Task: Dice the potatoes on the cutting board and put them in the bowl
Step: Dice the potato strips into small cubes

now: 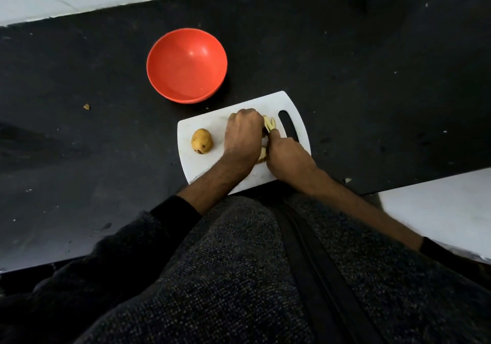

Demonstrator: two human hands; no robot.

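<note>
Head view: a white board [202, 162] lies on a black counter [372, 77], turned at a slant, its handle slot [288, 125] on the far right side. A whole potato [202, 141] in its skin sits alone on the left part of the board, just beside the left hand [243, 137] but not touching it.

The left hand lies knuckles up over the middle of the board, its fingers curled down over a cut potato that is mostly hidden beneath it. Pale slices [269, 123] stick out past its fingertips on the far side, and another pale piece [262, 155] shows in the gap between the two hands on the near side. The hand seems to press and hold the cut potato, though the grip itself is covered.

The right hand [287, 155] comes in from the right, touching or nearly touching the left hand, its fingers folded around something thin whose tip meets the slices; the tool itself cannot be made out. Both forearms are bare, reaching forward from dark sleeves over a grey knitted garment.

A red bowl [186, 65] stands on the counter beyond the board's far left corner, near it but apart. A small scrap [86, 106] lies on the counter well to the left.
</note>
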